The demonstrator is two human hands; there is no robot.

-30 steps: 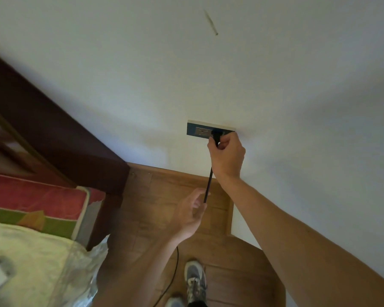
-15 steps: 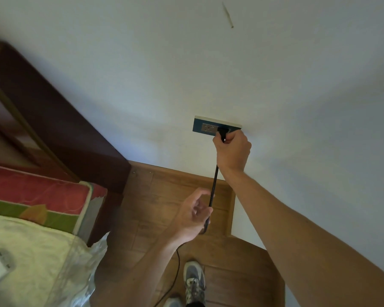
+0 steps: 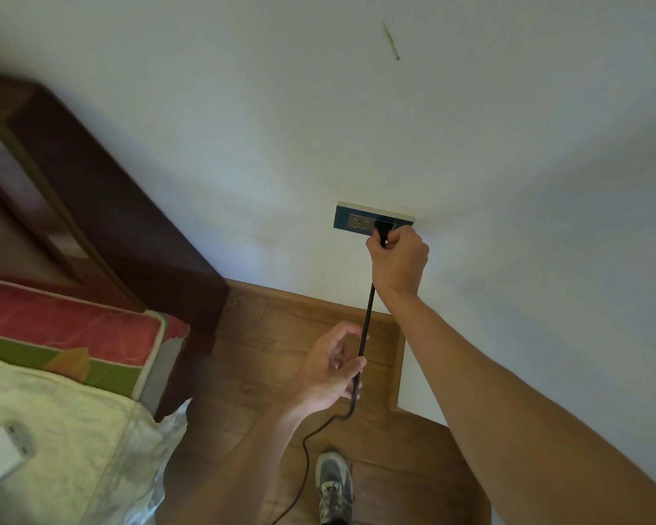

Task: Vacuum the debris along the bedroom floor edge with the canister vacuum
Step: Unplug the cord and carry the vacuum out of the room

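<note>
A blue wall socket point(image 3: 353, 221) sits low on the white wall. My right hand point(image 3: 398, 261) grips a black plug point(image 3: 382, 230) pushed into the socket's right outlet. The black power cord point(image 3: 366, 327) hangs down from the plug, bends near the floor and trails off toward the bottom edge. My left hand point(image 3: 332, 367) hovers beside the cord with fingers loosely spread, one fingertip touching it. The canister vacuum itself is out of view.
A dark wooden headboard point(image 3: 103, 206) and a bed with a red-green mattress point(image 3: 69, 335) and yellow cover fill the left side. A white remote point(image 3: 1, 452) lies on the bed. My grey shoe point(image 3: 334, 486) stands on the brown wooden floor point(image 3: 292, 335). A wall corner juts out at right.
My right hand stays on the plug at the socket. My left hand has let go of the cord and opened, and the cord now hangs slack with a bend.
</note>
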